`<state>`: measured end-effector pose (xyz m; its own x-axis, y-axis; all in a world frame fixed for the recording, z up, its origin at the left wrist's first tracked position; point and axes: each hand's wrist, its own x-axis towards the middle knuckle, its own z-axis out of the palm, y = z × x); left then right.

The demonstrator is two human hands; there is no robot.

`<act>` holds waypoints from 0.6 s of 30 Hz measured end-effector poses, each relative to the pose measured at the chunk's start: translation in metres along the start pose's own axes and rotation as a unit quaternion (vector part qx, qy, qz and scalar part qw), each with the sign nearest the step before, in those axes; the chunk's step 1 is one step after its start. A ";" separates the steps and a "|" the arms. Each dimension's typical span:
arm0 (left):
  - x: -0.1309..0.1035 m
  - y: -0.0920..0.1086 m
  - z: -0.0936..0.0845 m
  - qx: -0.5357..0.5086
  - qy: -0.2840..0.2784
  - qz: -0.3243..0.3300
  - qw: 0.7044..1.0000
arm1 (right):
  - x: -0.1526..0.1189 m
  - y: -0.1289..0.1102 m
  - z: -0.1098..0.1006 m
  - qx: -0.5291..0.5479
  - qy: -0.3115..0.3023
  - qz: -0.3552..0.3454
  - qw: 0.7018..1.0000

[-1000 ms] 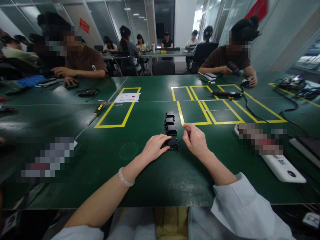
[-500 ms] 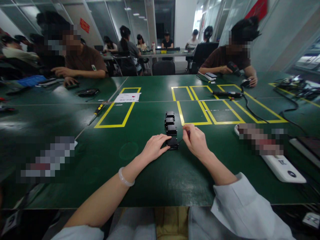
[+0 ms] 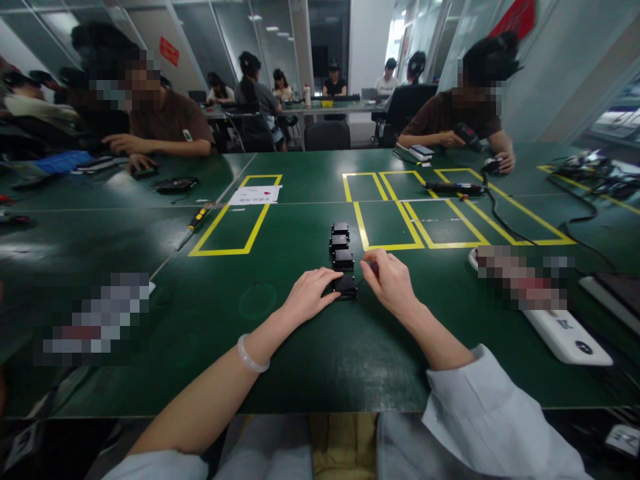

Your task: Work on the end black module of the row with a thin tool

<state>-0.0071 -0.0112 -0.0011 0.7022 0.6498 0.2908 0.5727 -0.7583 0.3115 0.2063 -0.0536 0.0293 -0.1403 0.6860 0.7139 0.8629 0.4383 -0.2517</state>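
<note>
Several small black box-shaped parts (image 3: 343, 259) stand in a row on the green table, running away from me. At the near end of the row, my left hand (image 3: 314, 291) grips the closest black block (image 3: 345, 287) at its left side, fingers over the far edge and thumb at the near edge. To its right, my right hand (image 3: 391, 277) is closed around a slim dark tool (image 3: 375, 267) that looks like a small screwdriver. Its thin shaft points at the block's right side. Whether the tip touches the block cannot be made out.
Yellow tape rectangles (image 3: 387, 247) mark the table (image 3: 310, 373) beyond. A yellow-black screwdriver (image 3: 198, 219) and a paper sheet (image 3: 255, 195) lie left. At right are a white device (image 3: 567, 337), a black corded tool (image 3: 455, 190) and tangled cables (image 3: 593, 170). Two people work opposite.
My right hand has shifted very slightly to the left, nearer the closest block. My left hand and the black blocks have stayed in place.
</note>
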 end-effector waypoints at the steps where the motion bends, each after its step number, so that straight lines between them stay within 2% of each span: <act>1: 0.000 0.000 0.000 -0.001 0.001 0.001 1.000 | 0.000 0.000 0.000 0.004 0.001 0.001 1.000; 18: 0.000 0.000 0.000 -0.003 0.006 0.001 1.000 | -0.001 0.000 -0.002 0.010 0.005 -0.018 1.000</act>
<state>-0.0071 -0.0117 -0.0014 0.6988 0.6486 0.3016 0.5689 -0.7595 0.3154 0.2073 -0.0548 0.0299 -0.1659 0.6640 0.7291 0.8478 0.4736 -0.2384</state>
